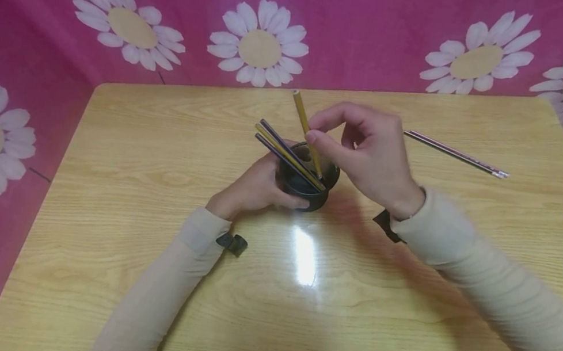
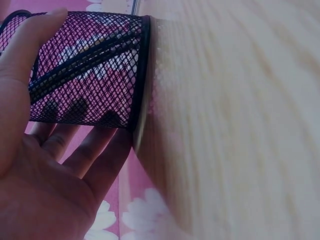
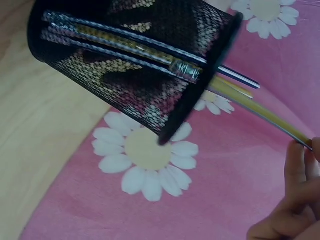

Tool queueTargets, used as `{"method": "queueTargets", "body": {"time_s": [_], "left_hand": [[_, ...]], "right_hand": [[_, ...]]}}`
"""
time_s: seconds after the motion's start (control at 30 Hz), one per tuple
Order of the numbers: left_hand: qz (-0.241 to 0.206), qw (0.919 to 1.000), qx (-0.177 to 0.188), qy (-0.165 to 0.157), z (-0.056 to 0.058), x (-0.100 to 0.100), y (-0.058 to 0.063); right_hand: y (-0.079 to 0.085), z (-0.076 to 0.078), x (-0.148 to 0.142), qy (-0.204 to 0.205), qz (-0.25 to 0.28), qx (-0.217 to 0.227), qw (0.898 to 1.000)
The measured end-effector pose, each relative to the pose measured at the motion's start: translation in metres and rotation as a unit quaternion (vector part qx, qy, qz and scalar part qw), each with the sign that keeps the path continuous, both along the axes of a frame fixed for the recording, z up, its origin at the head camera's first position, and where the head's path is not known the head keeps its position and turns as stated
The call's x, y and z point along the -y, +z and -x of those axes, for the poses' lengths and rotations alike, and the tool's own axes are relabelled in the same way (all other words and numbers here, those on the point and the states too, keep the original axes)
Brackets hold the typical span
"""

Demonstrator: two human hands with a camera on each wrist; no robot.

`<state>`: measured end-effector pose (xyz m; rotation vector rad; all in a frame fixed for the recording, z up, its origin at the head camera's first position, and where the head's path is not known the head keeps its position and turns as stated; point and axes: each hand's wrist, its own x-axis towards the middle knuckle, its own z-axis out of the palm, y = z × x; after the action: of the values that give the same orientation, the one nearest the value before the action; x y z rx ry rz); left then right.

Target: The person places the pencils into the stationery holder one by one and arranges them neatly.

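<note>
My left hand (image 1: 259,184) grips a black mesh pencil cup (image 1: 316,204), thumb on the near side and fingers around the far side. The cup stands upright on the table. Several pencils (image 1: 278,147), dark and yellow, lean to the left inside it. Above the rim, my right hand (image 1: 375,151) pinches a yellow pencil (image 1: 300,110) between thumb and index finger. That pencil's metal-banded end (image 3: 185,71) points down and sits just inside the cup's mouth in the right wrist view; its other end rises past my fingertips.
Two more pencils (image 1: 456,154), one dark and one pinkish, lie side by side on the wooden table (image 1: 162,121) to the right of my right hand. A pink cloth (image 1: 354,39) with white flowers hangs behind the table and along its left side.
</note>
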<state>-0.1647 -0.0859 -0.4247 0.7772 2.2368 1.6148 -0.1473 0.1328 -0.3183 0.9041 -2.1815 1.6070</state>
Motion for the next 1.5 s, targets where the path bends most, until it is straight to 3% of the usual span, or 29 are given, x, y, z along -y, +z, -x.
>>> {"method": "queueTargets", "body": {"time_s": [0.47,0.8,1.1,1.5], "left_hand": [[0.009,0.9996,0.029,0.002,-0.003,0.001,0.002],[0.011,0.9996,0.025,0.0,-0.001,0.001,0.0],[0.016,0.9994,0.031,-0.003,-0.003,0.002,0.001],[0.026,0.9994,0.023,-0.001,-0.004,0.002,0.003]], "right_hand": [[-0.026,0.0,0.009,-0.021,-0.074,0.038,0.996],[-0.034,-0.001,0.017,-0.026,-0.131,0.029,0.991],[-0.04,-0.002,0.025,-0.033,-0.188,-0.014,0.982],[-0.044,0.002,0.029,-0.036,-0.229,-0.014,0.973]]}}
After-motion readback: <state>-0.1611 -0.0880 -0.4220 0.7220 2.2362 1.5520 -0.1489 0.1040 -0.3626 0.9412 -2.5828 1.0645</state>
